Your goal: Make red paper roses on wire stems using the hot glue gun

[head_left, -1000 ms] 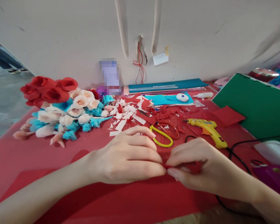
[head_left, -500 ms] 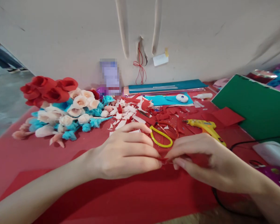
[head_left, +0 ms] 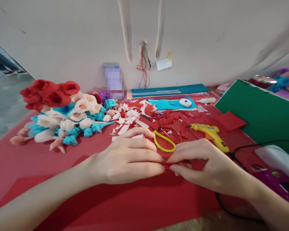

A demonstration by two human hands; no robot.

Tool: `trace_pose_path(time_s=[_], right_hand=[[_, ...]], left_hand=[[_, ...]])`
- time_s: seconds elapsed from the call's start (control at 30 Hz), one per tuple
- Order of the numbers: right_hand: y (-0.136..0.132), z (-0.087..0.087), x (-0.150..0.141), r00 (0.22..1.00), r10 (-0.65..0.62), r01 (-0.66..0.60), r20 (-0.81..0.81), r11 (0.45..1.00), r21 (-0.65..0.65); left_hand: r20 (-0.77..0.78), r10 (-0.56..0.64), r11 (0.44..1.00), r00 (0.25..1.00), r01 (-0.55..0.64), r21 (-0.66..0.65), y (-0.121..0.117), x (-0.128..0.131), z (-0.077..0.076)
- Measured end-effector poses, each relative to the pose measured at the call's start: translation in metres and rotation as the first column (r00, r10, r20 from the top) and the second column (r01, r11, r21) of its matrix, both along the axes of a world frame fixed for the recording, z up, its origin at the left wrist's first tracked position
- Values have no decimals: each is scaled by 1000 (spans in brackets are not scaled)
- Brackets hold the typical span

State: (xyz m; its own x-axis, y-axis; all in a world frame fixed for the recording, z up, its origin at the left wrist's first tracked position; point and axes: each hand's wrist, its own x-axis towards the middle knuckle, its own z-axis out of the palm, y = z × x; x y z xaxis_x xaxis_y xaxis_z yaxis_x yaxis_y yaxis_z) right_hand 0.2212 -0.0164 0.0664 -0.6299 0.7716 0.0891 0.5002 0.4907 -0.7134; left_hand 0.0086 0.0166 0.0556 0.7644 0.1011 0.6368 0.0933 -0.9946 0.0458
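Note:
Between the fingertips of both hands is a small piece of red paper (head_left: 168,164), mostly hidden by the fingers. My left hand (head_left: 127,158) is closed on its left end, knuckles up. From the right, my right hand (head_left: 202,163) pinches the other end between thumb and fingers. Just beyond the fingertips lie scissors with a yellow-wrapped handle (head_left: 164,142), their blades partly covered by scraps. Red and white paper scraps (head_left: 132,117) are heaped behind my left hand. A yellow glue gun (head_left: 210,131) rests on the table beyond my right hand.
Paper flowers (head_left: 69,112) in red, cream and blue pile up at the left. A green board (head_left: 257,112) leans at the right, near a purple device (head_left: 274,183) and a black cable (head_left: 238,162). A glue bottle (head_left: 206,100) and a white oval object (head_left: 185,102) lie farther back.
My right hand has shifted slightly left, closer to my left fingertips, its thumb and fingers tighter on the red paper. The view has turned a little to the right.

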Motion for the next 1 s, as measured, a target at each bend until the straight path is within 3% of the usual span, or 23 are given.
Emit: trace_pose_path(time_s=[0.1, 0.17, 0.27, 0.47, 0.6, 0.77, 0.87, 1.0], right_hand=[[3, 1, 5, 998, -60, 59, 12, 995, 75], [7, -1, 12, 975, -219, 212, 37, 965, 153], [14, -11, 29, 872, -484, 455, 70, 856, 247], [29, -47, 87, 649, -752, 665, 120, 636, 391], [30, -71, 124, 499, -824, 721, 270, 567, 398], [37, -95, 142, 430, -807, 787, 405, 555, 269], [42, -99, 142, 408, -833, 834, 373, 507, 219], [36, -90, 132, 395, -891, 894, 223, 429, 132]], left_hand=[[8, -7, 999, 1000, 7, 32, 2, 1, 0], [15, 5, 998, 1000, -6, 58, 4, 1, -1], [24, 31, 999, 999, -32, 36, 6, 2, -7], [85, 38, 999, 996, -38, 1, 6, 1, -28], [92, 101, 995, 991, -98, -36, 3, 0, -38], [71, 104, 994, 992, -102, -31, 3, -2, -42], [83, 123, 992, 989, -123, -13, 4, -2, -40], [110, 153, 988, 982, -154, 3, 6, -2, -36]])
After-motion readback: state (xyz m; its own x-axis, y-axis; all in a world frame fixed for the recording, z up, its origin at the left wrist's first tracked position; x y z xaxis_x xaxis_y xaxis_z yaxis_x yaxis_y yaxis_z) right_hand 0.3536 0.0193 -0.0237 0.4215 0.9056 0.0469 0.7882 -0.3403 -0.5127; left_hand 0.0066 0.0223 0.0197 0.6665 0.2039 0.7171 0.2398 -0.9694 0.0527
